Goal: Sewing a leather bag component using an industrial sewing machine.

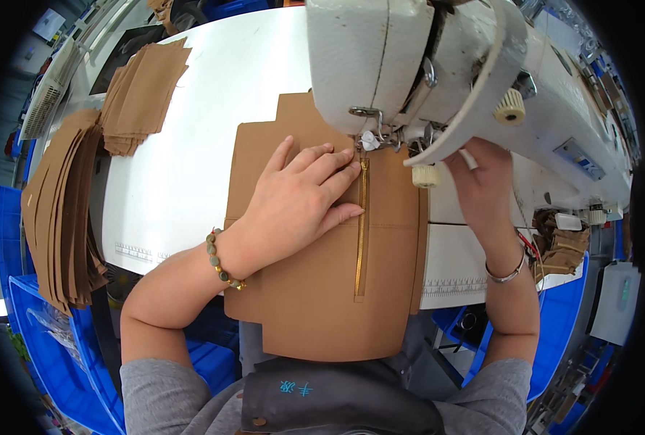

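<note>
A brown flat panel [315, 290], cut with stepped corners, lies on the white sewing table and hangs over its front edge. A gold-toothed zipper [362, 232] runs lengthwise in a narrow slot in it. My left hand [304, 188] rests flat on the panel with fingers spread, thumb and fingertips beside the zipper's left edge. Just beyond the zipper's far end is the presser foot and needle area of a white sewing machine [366, 58]. My right hand [482, 177] is raised under the machine's arm, right of the needle; its fingertips are hidden behind a curved white part.
Stacks of brown pieces lie at the left: a smaller stack [145, 98] and a long fanned pile [65, 210]. Blue bins [61, 362] stand below the table at left and right. Brown scraps [562, 254] sit at the right. A ruler strip [456, 283] marks the table's front edge.
</note>
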The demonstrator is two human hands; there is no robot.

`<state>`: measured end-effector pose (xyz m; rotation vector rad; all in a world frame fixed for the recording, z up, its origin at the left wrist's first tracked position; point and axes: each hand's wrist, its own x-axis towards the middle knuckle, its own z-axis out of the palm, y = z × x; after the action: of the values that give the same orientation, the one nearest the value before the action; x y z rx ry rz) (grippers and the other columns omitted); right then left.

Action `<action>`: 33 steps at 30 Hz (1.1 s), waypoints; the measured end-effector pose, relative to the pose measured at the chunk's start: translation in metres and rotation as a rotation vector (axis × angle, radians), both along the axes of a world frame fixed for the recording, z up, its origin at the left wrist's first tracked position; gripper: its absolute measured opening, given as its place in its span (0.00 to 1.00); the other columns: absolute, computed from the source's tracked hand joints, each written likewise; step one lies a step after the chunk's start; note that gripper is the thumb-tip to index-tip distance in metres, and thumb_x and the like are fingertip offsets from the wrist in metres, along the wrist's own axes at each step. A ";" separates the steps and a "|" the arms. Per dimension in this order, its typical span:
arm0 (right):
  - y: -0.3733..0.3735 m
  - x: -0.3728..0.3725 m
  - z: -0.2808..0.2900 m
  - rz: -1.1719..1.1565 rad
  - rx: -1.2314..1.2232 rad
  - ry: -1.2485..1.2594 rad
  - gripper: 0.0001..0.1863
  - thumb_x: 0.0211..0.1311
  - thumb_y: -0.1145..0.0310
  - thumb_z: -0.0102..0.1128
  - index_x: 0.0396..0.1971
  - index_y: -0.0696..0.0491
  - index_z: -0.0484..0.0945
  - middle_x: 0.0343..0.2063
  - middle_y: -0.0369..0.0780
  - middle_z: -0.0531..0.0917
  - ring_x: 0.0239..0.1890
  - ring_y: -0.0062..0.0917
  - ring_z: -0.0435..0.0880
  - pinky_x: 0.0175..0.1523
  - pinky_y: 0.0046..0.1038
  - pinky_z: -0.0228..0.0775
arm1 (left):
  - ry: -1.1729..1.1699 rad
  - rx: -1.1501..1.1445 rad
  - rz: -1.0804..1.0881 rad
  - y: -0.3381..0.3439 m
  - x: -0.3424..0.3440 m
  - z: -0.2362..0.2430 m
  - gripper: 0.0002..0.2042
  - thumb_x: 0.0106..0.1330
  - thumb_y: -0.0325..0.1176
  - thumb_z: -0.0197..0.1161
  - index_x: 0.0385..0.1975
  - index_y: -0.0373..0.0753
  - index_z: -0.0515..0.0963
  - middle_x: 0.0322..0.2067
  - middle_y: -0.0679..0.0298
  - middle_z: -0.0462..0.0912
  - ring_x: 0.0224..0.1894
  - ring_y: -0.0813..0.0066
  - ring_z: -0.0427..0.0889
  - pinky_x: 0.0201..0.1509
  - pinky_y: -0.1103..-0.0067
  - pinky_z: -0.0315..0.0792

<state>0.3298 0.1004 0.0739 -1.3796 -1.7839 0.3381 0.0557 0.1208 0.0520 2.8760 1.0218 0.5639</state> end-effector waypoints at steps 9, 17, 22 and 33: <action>-0.007 -0.029 -0.035 0.226 0.183 -0.555 0.19 0.65 0.55 0.68 0.53 0.44 0.88 0.30 0.40 0.81 0.46 0.40 0.80 0.63 0.44 0.69 | -0.003 0.039 -0.074 -0.001 -0.002 0.001 0.19 0.65 0.46 0.70 0.54 0.50 0.87 0.51 0.66 0.82 0.58 0.63 0.79 0.70 0.56 0.69; -0.002 -0.028 -0.036 0.242 0.178 -0.555 0.21 0.63 0.53 0.69 0.54 0.43 0.87 0.33 0.41 0.83 0.48 0.40 0.81 0.65 0.43 0.69 | -0.002 0.059 -0.091 -0.001 -0.002 0.001 0.19 0.64 0.44 0.71 0.53 0.46 0.87 0.52 0.63 0.83 0.56 0.61 0.80 0.68 0.59 0.71; -0.009 -0.030 -0.032 0.315 0.144 -0.523 0.27 0.59 0.52 0.72 0.55 0.50 0.85 0.40 0.41 0.87 0.48 0.38 0.83 0.68 0.44 0.69 | -0.084 -0.055 -0.083 -0.002 -0.004 -0.001 0.28 0.62 0.48 0.73 0.58 0.37 0.81 0.57 0.57 0.83 0.57 0.55 0.82 0.68 0.61 0.73; -0.015 -0.028 -0.024 0.355 0.052 -0.700 0.33 0.62 0.48 0.70 0.61 0.53 0.81 0.64 0.41 0.81 0.61 0.37 0.82 0.65 0.41 0.71 | -0.090 -0.112 -0.096 -0.006 -0.002 -0.001 0.33 0.59 0.52 0.73 0.59 0.34 0.80 0.59 0.54 0.82 0.63 0.53 0.79 0.71 0.58 0.71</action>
<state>0.3022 0.0854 0.0502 -1.2177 -2.6026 -0.0262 0.0535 0.1147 0.0510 2.7574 0.8681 0.6039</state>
